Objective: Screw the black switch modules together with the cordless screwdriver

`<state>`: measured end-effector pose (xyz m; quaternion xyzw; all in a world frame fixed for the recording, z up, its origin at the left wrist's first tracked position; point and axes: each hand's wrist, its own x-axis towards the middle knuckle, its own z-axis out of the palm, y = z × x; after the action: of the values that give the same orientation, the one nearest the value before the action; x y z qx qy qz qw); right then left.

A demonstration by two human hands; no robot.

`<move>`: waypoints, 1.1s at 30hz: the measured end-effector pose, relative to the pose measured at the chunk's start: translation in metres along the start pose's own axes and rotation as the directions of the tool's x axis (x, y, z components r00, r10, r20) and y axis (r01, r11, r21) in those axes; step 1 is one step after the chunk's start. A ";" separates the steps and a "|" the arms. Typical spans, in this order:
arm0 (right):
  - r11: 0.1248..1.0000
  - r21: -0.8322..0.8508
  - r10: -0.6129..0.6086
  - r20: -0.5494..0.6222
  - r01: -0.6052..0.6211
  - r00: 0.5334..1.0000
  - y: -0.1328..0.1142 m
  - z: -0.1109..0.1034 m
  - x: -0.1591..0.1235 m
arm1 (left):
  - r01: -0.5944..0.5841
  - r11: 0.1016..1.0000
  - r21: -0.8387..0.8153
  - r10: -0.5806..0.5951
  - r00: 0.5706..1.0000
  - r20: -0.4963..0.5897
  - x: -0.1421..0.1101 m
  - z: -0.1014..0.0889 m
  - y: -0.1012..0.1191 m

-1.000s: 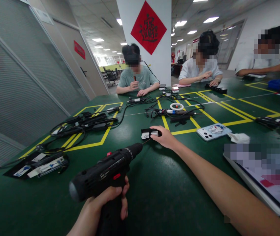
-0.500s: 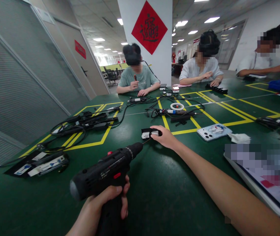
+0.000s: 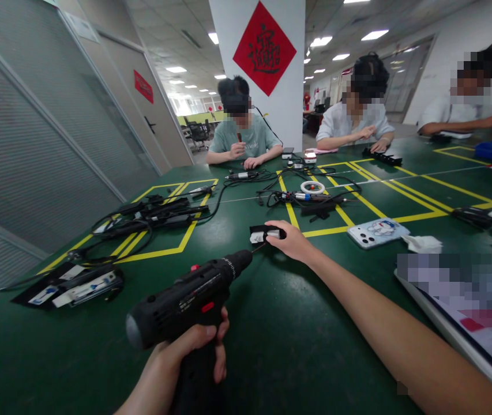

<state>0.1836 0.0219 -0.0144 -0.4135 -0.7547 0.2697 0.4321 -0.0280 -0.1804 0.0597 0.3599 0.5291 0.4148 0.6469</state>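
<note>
A black cordless drill [image 3: 185, 302] with red switches is gripped by its handle in my left hand [image 3: 185, 351], the fingers wrapped round it. Its thin bit points away from me, to the right. Farther out on the green table, my right hand [image 3: 291, 242] holds a small black and white block-like part [image 3: 258, 235] between thumb and fingers. The bit's tip reaches the near side of that part; whether it sits inside it I cannot tell. My right fingers cover the part's right end.
Black tools and cables [image 3: 154, 219] lie to the left, with black-and-white pieces [image 3: 85, 288] nearer me. A phone [image 3: 378, 232], a crumpled tissue [image 3: 423, 244] and a large screen device [image 3: 457, 317] are on the right. Several people sit across the table; one person [image 3: 246, 135] holds a screwdriver-like tool.
The whole view has shifted slightly. Both my hands keep the same hold, and the drill bit stays at the small part. A person opposite has lowered their head a little.
</note>
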 end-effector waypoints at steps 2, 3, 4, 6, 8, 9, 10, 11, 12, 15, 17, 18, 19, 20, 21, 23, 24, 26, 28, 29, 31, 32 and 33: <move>1.000 0.004 -0.001 0.003 0.001 1.000 0.000 0.000 0.000 | 0.001 1.000 -0.007 -0.001 1.000 -0.012 -0.001 0.001 0.000; 1.000 0.006 0.000 0.003 0.000 1.000 -0.001 0.000 0.000 | -0.002 1.000 -0.007 0.002 1.000 -0.022 -0.001 0.001 0.000; 1.000 0.010 0.002 0.005 -0.002 1.000 -0.001 0.000 0.000 | -0.008 1.000 -0.005 0.008 0.999 -0.031 -0.001 0.001 0.000; 1.000 0.016 0.004 0.005 -0.004 1.000 -0.001 0.000 0.000 | -0.020 1.000 0.001 0.020 0.999 -0.037 -0.001 0.002 -0.001; 1.000 0.019 0.007 0.003 -0.007 1.000 -0.001 0.000 0.001 | -0.021 1.000 -0.001 0.021 0.999 -0.033 -0.001 0.001 -0.001; 1.000 0.019 0.008 0.004 -0.008 1.000 -0.001 -0.001 0.001 | -0.019 1.000 -0.003 0.018 0.999 -0.029 -0.001 0.001 -0.001; 1.000 0.019 0.007 0.005 -0.008 1.000 -0.001 -0.001 0.000 | -0.013 1.000 -0.006 0.013 1.000 -0.028 -0.001 0.001 -0.001; 1.000 0.020 0.007 0.007 -0.007 1.000 -0.002 -0.001 0.000 | -0.008 1.000 -0.010 0.008 1.000 -0.028 -0.001 0.001 -0.001; 1.000 0.021 0.007 0.010 -0.007 1.000 -0.002 -0.001 0.000 | -0.007 1.000 -0.012 0.007 1.000 -0.027 -0.001 0.000 -0.001; 1.000 0.023 0.006 0.014 -0.006 1.000 -0.002 -0.001 0.000 | -0.015 1.000 -0.009 0.015 1.000 -0.023 -0.001 0.001 -0.001; 1.000 0.018 0.008 0.013 -0.008 1.000 -0.002 -0.001 0.000 | -0.017 1.000 -0.008 0.017 1.000 -0.020 -0.001 0.001 -0.001; 1.000 0.015 0.009 0.012 -0.009 1.000 -0.002 -0.001 0.000 | -0.015 1.000 -0.009 0.015 1.000 -0.017 -0.001 0.001 -0.001; 1.000 0.013 0.009 0.013 -0.009 1.000 -0.002 -0.001 0.000 | -0.013 1.000 -0.015 0.013 1.000 -0.012 -0.001 0.001 -0.001; 1.000 0.012 0.008 0.012 -0.008 1.000 -0.001 -0.001 0.000 | -0.012 1.000 -0.021 0.012 1.000 -0.005 -0.001 0.001 -0.001; 1.000 0.011 0.007 0.014 -0.007 1.000 -0.001 -0.001 0.000 | -0.010 1.000 -0.025 0.010 1.000 -0.001 -0.001 0.000 -0.001; 1.000 0.010 0.005 0.014 -0.005 1.000 -0.001 -0.001 0.000 | -0.007 1.000 -0.028 0.007 1.000 0.000 0.000 0.000 -0.001; 1.000 0.008 0.006 0.013 -0.006 1.000 -0.001 -0.001 0.000 | -0.005 1.000 -0.025 0.005 1.000 -0.004 0.000 -0.001 -0.001; 1.000 0.006 0.006 0.013 -0.006 1.000 -0.001 -0.001 0.000 | -0.002 1.000 -0.017 0.002 1.000 -0.011 0.000 -0.001 -0.001; 1.000 0.010 0.005 0.015 -0.005 1.000 -0.001 -0.001 -0.001 | -0.005 1.000 -0.014 0.004 1.000 -0.012 0.000 -0.001 -0.001; 1.000 0.013 0.004 0.016 -0.004 1.000 -0.001 -0.001 -0.001 | -0.005 1.000 -0.013 0.005 1.000 -0.013 0.000 -0.002 -0.002; 1.000 0.015 0.001 0.014 -0.001 1.000 0.000 -0.001 0.000 | -0.005 1.000 -0.011 0.004 1.000 -0.015 0.000 -0.002 -0.002; 1.000 0.012 -0.001 0.011 0.001 1.000 0.000 0.000 0.000 | -0.003 1.000 -0.011 0.003 1.000 -0.015 0.000 -0.002 -0.002; 1.000 0.008 -0.005 0.009 0.004 1.000 0.000 0.000 0.000 | -0.002 1.000 -0.012 0.001 1.000 -0.013 0.000 -0.003 -0.002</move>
<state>0.1837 0.0220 -0.0148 -0.4089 -0.7564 0.2736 0.4311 -0.0302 -0.1808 0.0570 0.3536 0.5306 0.4209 0.6453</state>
